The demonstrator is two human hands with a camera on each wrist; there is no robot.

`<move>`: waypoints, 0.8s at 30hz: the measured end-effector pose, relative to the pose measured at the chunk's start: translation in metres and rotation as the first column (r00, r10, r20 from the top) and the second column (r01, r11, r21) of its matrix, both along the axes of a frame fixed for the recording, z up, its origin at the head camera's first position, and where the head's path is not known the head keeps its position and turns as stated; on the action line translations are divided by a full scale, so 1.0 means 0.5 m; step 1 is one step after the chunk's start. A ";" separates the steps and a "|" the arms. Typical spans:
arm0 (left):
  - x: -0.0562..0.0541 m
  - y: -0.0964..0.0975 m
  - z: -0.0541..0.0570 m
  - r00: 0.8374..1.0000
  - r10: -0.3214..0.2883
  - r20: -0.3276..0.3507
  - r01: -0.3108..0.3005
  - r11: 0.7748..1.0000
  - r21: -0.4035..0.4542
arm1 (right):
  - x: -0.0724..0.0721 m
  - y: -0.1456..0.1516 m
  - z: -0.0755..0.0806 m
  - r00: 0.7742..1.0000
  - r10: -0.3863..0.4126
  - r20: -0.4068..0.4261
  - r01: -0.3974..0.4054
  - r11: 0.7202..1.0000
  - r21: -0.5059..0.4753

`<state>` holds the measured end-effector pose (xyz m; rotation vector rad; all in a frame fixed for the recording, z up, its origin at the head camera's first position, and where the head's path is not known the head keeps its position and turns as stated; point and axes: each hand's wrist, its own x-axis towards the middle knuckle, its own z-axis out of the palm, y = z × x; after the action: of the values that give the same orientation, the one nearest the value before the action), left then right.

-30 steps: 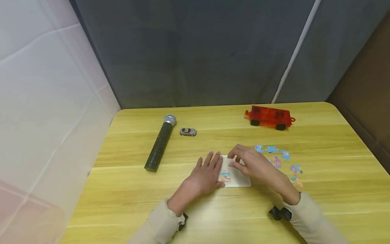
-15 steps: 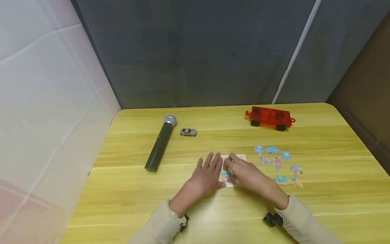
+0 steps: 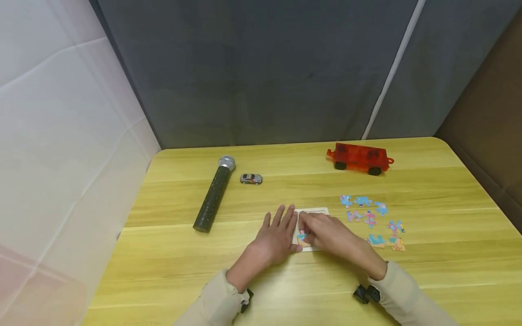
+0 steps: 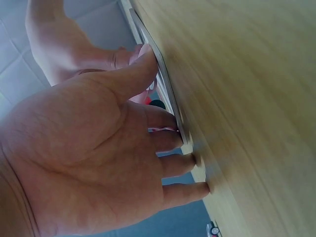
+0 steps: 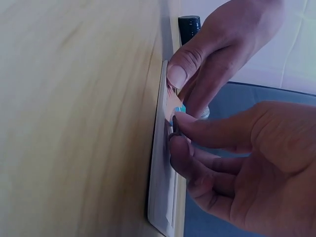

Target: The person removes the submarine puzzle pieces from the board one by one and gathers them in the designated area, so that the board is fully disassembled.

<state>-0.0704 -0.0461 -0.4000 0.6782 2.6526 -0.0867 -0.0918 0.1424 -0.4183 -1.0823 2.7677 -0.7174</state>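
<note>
My left hand (image 3: 272, 237) lies with fairly straight, spread fingers along the left edge of a small white puzzle tray (image 3: 322, 210); its thumb rests at the tray's lower left corner. With thumb and forefinger my right hand (image 3: 332, 233) pinches a small jigsaw piece (image 5: 175, 129) just above the tray, seen edge-on in the right wrist view. A colourful section of puzzle (image 3: 302, 240) sits in the tray's lower left corner, close to both thumbs. The right hand hides much of the tray's middle.
Several loose jigsaw pieces (image 3: 370, 218) are spread to the right of the tray. Farther back stand a red toy wagon (image 3: 360, 157) and a small toy car (image 3: 251, 179). A dark microphone (image 3: 214, 194) lies at the left on the wooden table (image 3: 163, 262).
My right hand has moved left and slightly down over the tray, bringing its fingers close to the section in the corner. The left hand has stayed in place.
</note>
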 end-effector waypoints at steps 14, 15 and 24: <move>0.000 -0.003 -0.001 1.000 0.011 0.016 -0.011 0.999 0.042 | -0.036 0.060 0.056 0.967 -0.028 0.255 0.057 0.993 -0.105; 0.000 -0.003 -0.002 1.000 0.011 0.016 -0.011 0.999 0.044 | -0.038 0.068 0.061 0.963 -0.030 0.267 0.060 0.993 -0.103; 0.000 -0.004 -0.003 1.000 -0.002 0.018 0.001 0.999 0.051 | -0.060 0.161 0.083 0.911 0.003 0.413 0.009 1.000 -0.026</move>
<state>-0.0705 -0.0480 -0.4016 0.6944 2.6445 -0.0132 -0.1221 0.2231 -0.3767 -0.8133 2.4035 -0.8711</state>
